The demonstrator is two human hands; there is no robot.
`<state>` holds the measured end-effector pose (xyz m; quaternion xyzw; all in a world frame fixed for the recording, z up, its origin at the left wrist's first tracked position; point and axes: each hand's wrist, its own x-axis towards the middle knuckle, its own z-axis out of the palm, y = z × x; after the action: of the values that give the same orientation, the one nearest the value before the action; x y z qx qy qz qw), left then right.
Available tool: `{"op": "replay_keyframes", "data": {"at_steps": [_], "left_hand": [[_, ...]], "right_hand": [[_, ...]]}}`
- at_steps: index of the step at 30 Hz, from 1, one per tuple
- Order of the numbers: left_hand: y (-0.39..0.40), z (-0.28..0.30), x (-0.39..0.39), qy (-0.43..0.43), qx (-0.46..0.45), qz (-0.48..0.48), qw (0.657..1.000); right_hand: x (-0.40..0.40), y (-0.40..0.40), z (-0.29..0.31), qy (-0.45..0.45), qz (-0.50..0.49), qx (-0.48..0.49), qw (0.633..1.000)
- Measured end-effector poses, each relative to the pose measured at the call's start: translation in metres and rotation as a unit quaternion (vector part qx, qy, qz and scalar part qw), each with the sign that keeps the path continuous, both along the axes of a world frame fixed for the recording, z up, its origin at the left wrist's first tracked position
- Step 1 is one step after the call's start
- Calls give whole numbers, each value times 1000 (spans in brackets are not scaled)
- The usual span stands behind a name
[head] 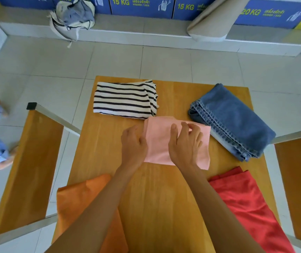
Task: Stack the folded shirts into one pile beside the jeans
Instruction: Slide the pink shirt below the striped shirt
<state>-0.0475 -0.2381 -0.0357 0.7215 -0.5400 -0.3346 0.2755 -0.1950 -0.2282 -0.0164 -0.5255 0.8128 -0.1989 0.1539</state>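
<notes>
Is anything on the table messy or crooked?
A little. The striped shirt has a loose flap bunched at its right edge, so its fold isn't flat. The folded jeans lie at a slant to the table edges. The orange shirt and red shirt hang over the near corners. Nothing is spilled or torn.

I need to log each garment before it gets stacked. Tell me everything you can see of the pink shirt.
The pink shirt is a pale salmon, soft-looking knit, folded into a flat, roughly square packet. It lies mid-table on the wooden table, between the striped shirt and the jeans, its right edge at or just over the jeans. The left hand grips its left edge; the right hand rests on top, fingers pinching the cloth. No print or label shows.
</notes>
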Motion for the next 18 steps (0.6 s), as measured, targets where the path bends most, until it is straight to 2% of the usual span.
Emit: {"op": "replay_keyframes", "data": {"at_steps": [3,6,9,12,14,18], "left_hand": [[9,-3,-6,-7,31,-13,999],[7,-8,-7,-16,84,-41,996],[-6,-11,-11,-11,127,-23,992],[-11,-12,-15,1,196,17,980],[-4,-12,-13,-8,204,5,979],[17,-15,1,-39,194,-21,980]], "right_hand": [[-16,17,-5,-4,-38,7,999],[-38,25,-12,0,-106,76,991],[-57,29,-20,-60,-175,137,973],[-63,29,-28,-164,-187,148,957],[-66,30,-30,-225,-199,140,944],[-66,39,-38,-220,-151,160,950]]}}
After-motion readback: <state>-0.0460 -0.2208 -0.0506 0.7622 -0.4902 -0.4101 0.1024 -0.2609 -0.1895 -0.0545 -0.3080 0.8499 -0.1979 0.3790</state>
